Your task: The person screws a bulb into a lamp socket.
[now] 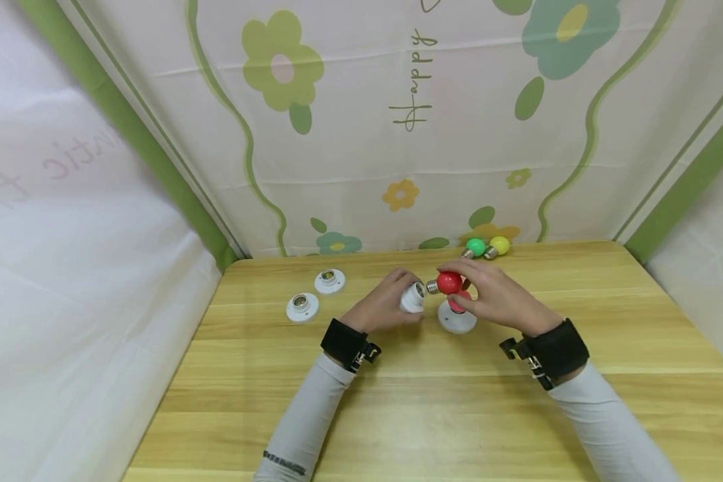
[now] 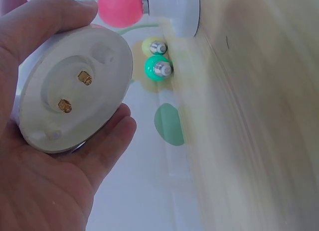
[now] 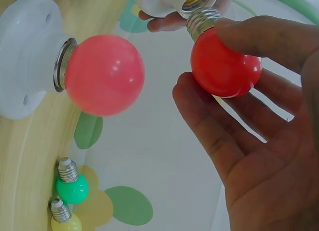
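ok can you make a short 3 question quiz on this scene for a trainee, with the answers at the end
1. What does the left hand hold?
2. True or false: the red bulb in the right hand is already screwed in.
3. Fill in: near the back edge of the table, the green bulb lies beside a ____.

Key:
1. A white lamp holder.
2. False; its threaded metal base shows outside the holder.
3. Yellow bulb.
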The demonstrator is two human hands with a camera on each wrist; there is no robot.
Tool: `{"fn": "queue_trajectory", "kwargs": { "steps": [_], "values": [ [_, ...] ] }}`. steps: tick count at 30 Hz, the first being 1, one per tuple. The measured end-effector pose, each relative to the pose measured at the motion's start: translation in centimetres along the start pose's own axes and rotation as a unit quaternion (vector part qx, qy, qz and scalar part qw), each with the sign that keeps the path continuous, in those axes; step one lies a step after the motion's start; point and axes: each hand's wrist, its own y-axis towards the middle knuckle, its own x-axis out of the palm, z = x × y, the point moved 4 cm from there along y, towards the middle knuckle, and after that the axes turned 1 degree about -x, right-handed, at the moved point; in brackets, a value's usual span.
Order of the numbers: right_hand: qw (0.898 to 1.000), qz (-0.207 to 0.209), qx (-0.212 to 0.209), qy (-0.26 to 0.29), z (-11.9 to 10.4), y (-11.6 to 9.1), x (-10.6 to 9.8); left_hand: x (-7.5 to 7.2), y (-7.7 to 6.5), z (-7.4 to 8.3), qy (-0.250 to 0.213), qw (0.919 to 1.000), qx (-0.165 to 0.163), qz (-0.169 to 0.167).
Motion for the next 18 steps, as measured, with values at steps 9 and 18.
{"fn": "queue_trajectory", "kwargs": {
  "steps": [9,18],
  "values": [
    [1.0,-0.003,-0.002,0.007,-0.2,0.1,0.1,0.0,0.0,0.9,0.003,0.9999,0.011,-0.005],
    [1.0,-0.001,-0.014,0.01,-0.6,0.1,0.1,0.1,0.0,1.2,-0.006,0.9999,0.01,-0.012]
  ]
}}
